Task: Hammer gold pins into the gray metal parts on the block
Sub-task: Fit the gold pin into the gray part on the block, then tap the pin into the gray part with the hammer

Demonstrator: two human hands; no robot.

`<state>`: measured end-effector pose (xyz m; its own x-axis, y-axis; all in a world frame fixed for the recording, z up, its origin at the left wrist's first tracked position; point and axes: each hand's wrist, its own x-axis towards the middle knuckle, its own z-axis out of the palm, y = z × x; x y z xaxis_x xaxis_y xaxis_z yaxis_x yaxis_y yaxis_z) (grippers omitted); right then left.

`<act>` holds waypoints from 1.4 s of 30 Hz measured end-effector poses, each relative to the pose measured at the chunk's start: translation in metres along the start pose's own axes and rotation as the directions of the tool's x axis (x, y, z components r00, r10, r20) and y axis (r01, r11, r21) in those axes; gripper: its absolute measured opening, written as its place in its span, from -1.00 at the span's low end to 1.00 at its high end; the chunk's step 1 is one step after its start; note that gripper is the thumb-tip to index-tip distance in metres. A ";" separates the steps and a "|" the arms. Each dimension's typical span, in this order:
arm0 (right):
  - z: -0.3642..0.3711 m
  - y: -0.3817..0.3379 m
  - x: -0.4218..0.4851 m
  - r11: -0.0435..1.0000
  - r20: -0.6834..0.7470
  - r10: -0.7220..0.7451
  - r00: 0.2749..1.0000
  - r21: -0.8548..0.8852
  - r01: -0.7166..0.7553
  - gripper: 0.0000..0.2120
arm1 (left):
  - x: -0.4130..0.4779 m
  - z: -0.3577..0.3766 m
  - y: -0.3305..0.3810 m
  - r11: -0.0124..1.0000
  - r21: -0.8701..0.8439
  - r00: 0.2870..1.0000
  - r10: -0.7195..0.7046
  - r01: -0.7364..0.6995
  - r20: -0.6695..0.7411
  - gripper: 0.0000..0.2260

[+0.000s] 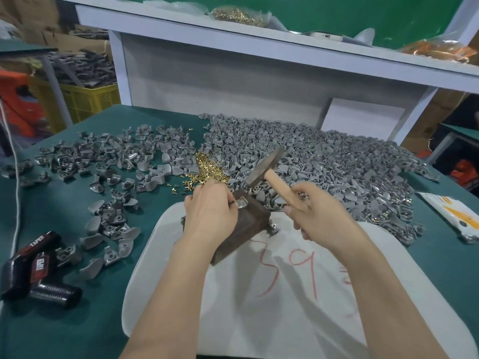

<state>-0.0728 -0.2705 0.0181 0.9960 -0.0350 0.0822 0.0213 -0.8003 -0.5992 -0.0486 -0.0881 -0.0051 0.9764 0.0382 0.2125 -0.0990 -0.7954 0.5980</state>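
A dark brown block (243,224) stands on a white sheet (272,294) with red marks, on the green table. One gray metal part (242,203) lies on the block's top. My left hand (210,211) rests on the block and pinches that part at its left side. My right hand (313,213) grips the wooden handle of a hammer (267,168), whose dark head hangs raised above and right of the part. A heap of gold pins (207,169) lies just behind my left hand.
A large pile of gray parts (324,164) fills the table's right back. More gray parts (108,161) are scattered at the left. Black "TAPER" items (33,268) lie at the front left. A white packet (451,213) lies at the right edge. A white shelf (259,47) stands behind.
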 end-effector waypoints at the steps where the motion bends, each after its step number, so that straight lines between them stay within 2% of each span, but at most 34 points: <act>1: -0.003 -0.001 -0.003 0.997 -0.041 -0.071 0.997 -0.042 0.069 -0.64 | 0.000 -0.001 0.000 1.000 0.005 1.000 -0.003 0.003 0.000 -0.93; 2: -0.006 -0.002 -0.006 0.990 -0.103 -0.136 0.985 -0.062 0.130 -0.56 | 0.000 -0.001 0.001 1.000 0.011 1.000 -0.007 0.007 0.003 -0.92; 5: -0.010 -0.011 -0.020 0.954 -0.295 -0.298 0.908 -0.048 0.297 -0.54 | -0.001 -0.003 0.002 1.000 -0.013 1.000 -0.010 0.011 0.008 -0.92; 6: -0.010 -0.014 -0.025 0.938 -0.289 -0.345 0.893 -0.082 0.336 -0.53 | -0.002 -0.004 0.003 1.000 -0.029 1.000 -0.012 0.012 0.008 -0.90; 8: -0.007 -0.015 -0.030 0.905 -0.143 -0.402 0.904 -0.213 0.369 -0.46 | -0.003 -0.007 0.004 0.999 -0.035 1.000 -0.027 0.027 0.014 -0.89; 10: -0.004 -0.014 -0.034 0.927 -0.041 -0.293 0.955 -0.258 0.273 -0.49 | -0.005 -0.009 0.005 0.998 -0.037 0.999 -0.043 0.044 0.019 -0.89; 11: -0.004 -0.014 -0.033 0.936 -0.052 -0.268 0.962 -0.252 0.247 -0.52 | -0.005 -0.009 0.005 0.998 -0.044 0.999 -0.051 0.052 0.019 -0.89; 12: -0.005 -0.014 -0.033 0.939 -0.107 -0.287 0.952 -0.228 0.257 -0.53 | -0.005 -0.010 0.005 0.997 -0.046 0.998 -0.054 0.055 0.025 -0.89; 15: -0.010 -0.014 -0.033 0.920 -0.324 -0.392 0.861 -0.138 0.367 -0.50 | -0.004 -0.008 0.004 0.996 -0.068 0.998 -0.051 0.052 0.025 -0.88; 16: -0.010 -0.016 -0.033 0.916 -0.303 -0.400 0.865 -0.149 0.371 -0.49 | -0.003 -0.008 0.004 0.995 -0.082 0.998 -0.057 0.059 0.026 -0.88; 17: -0.007 -0.018 -0.034 0.917 -0.224 -0.389 0.894 -0.192 0.350 -0.49 | -0.002 -0.008 0.004 0.994 -0.090 0.998 -0.059 0.061 0.025 -0.88; 19: 0.002 -0.017 -0.037 0.922 -0.053 -0.288 0.956 -0.287 0.262 -0.52 | -0.001 -0.008 0.004 0.994 -0.093 0.998 -0.057 0.060 0.036 -0.89; 20: 0.003 -0.018 -0.036 0.924 -0.035 -0.262 0.964 -0.298 0.240 -0.53 | -0.001 -0.008 0.003 0.994 -0.093 0.998 -0.058 0.061 0.038 -0.90; 22: 0.000 -0.024 -0.035 0.937 -0.145 -0.302 0.942 -0.228 0.265 -0.54 | -0.001 -0.007 0.002 0.995 -0.087 0.998 -0.050 0.053 0.036 -0.91; 24: -0.004 -0.022 -0.034 0.919 -0.304 -0.395 0.867 -0.143 0.368 -0.51 | -0.002 -0.005 0.000 0.995 -0.092 0.999 -0.035 0.034 -0.002 -0.90; 25: -0.004 -0.022 -0.035 0.912 -0.314 -0.410 0.857 -0.135 0.387 -0.50 | -0.002 -0.005 0.000 0.995 -0.093 0.999 -0.037 0.035 -0.011 -0.90; 27: 0.000 -0.022 -0.036 0.906 -0.161 -0.407 0.899 -0.196 0.375 -0.48 | 0.000 -0.005 0.001 0.995 -0.087 0.999 -0.052 0.052 0.002 -0.92; 29: 0.004 -0.023 -0.037 0.910 -0.025 -0.338 0.941 -0.264 0.320 -0.48 | 0.001 -0.005 0.000 0.992 -0.094 0.997 -0.077 0.079 0.026 -0.94; 31: 0.001 -0.027 -0.032 0.919 -0.067 -0.337 0.939 -0.238 0.313 -0.50 | 0.000 -0.005 -0.002 0.990 -0.110 0.996 -0.085 0.088 0.035 -0.93; 34: 0.000 -0.024 -0.031 0.935 -0.239 -0.355 0.904 -0.114 0.336 -0.46 | 0.000 -0.003 -0.003 0.993 -0.112 0.999 -0.049 0.047 -0.011 -0.90; 35: 0.001 -0.023 -0.032 0.945 -0.237 -0.327 0.915 -0.099 0.312 -0.47 | 0.001 -0.003 -0.003 0.992 -0.115 0.999 -0.050 0.048 -0.012 -0.90; 39: 0.004 -0.022 -0.030 0.934 0.013 -0.260 0.965 -0.251 0.255 -0.56 | 0.002 -0.004 -0.001 0.991 -0.103 0.996 -0.082 0.084 0.026 -0.94; 42: -0.002 -0.014 -0.019 0.952 -0.046 -0.272 0.961 -0.159 0.261 -0.61 | 0.001 -0.005 -0.001 0.994 -0.083 0.998 -0.065 0.067 0.023 -0.92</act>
<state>-0.0920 -0.2601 0.0269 0.9477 0.1564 0.2783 0.2669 -0.8664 -0.4221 -0.0485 -0.0845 -0.0015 0.9849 0.0760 0.1553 -0.0491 -0.7382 0.6728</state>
